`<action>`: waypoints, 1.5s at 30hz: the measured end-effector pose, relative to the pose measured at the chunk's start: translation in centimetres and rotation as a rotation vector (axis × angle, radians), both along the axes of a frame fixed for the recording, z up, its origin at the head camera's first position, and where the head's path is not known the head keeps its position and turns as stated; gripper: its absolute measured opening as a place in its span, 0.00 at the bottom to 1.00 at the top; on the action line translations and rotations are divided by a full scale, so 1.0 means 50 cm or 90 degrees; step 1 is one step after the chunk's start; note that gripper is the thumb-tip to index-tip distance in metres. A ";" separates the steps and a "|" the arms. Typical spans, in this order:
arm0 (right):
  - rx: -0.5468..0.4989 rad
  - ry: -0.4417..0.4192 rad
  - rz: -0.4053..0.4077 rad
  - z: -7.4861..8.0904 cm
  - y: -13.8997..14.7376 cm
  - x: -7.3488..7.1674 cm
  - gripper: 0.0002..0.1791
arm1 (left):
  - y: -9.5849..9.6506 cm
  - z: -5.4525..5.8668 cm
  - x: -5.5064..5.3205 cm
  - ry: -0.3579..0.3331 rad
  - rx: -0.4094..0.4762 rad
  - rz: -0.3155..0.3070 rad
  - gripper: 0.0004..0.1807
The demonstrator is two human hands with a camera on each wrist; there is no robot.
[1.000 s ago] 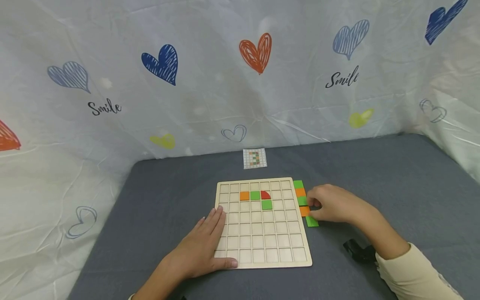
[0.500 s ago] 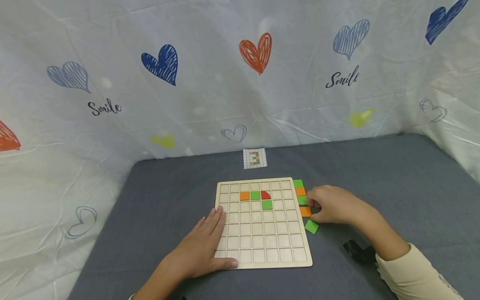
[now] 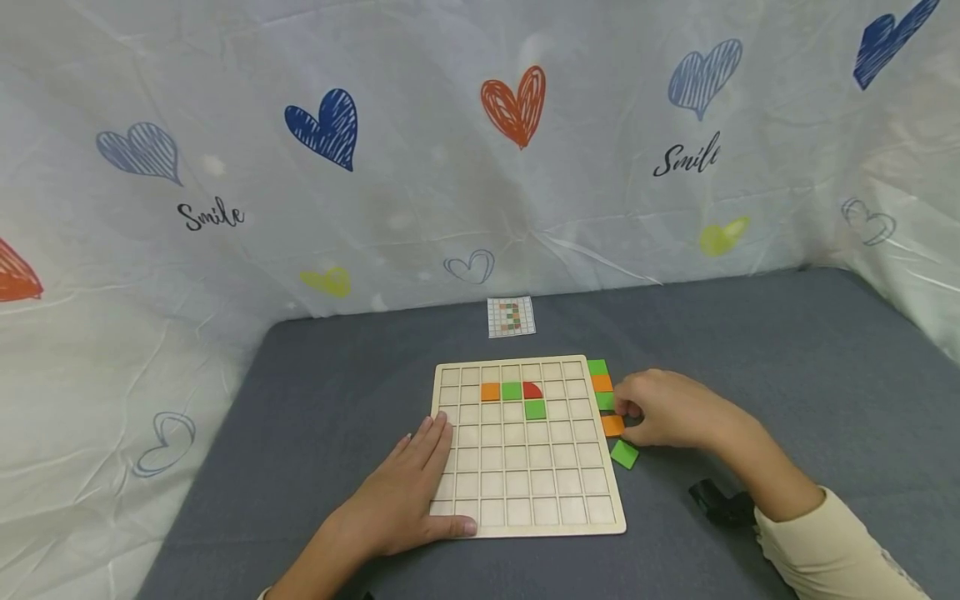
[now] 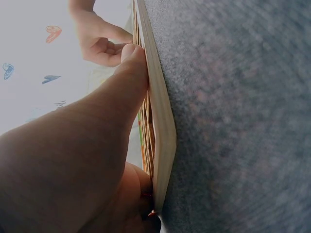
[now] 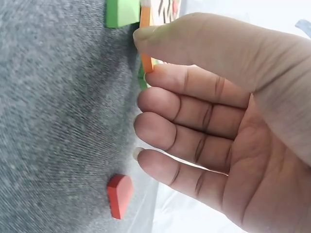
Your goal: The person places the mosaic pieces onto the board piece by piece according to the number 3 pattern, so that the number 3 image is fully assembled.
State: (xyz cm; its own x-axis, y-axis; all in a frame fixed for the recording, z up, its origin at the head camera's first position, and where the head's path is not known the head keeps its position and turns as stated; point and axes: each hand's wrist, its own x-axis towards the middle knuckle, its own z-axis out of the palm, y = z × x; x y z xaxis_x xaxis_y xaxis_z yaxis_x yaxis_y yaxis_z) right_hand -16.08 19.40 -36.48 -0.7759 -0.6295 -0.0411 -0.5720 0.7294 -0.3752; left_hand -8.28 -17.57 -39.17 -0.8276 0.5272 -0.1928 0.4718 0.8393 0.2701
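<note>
Orange tile (image 3: 612, 426), right of centre, pinched by right hand (image 3: 663, 408), could jog the green tile (image 3: 625, 454) below if dragged; left hand (image 3: 405, 492) lies extended.

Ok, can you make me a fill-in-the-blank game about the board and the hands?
1. The ____ hand rests on the wooden board.
2. The right hand pinches a tile coloured ____.
3. In the board's grid, ____ green squares show.
4. The one piece there with a rounded edge is ____.

Missing words: left; orange; two; red.
</note>
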 end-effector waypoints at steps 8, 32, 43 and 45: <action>-0.013 -0.001 0.005 0.008 0.003 0.001 0.14 | 0.000 0.000 0.000 -0.006 -0.001 0.002 0.65; -0.033 0.028 0.056 -0.002 -0.078 -0.008 0.15 | -0.002 -0.003 0.002 -0.006 0.005 0.002 0.65; -0.038 0.033 0.062 -0.007 -0.125 -0.008 0.13 | 0.001 0.000 0.001 -0.008 -0.002 0.004 0.65; -0.036 0.036 0.067 -0.008 -0.133 -0.008 0.14 | 0.001 0.000 0.001 -0.008 -0.005 0.004 0.66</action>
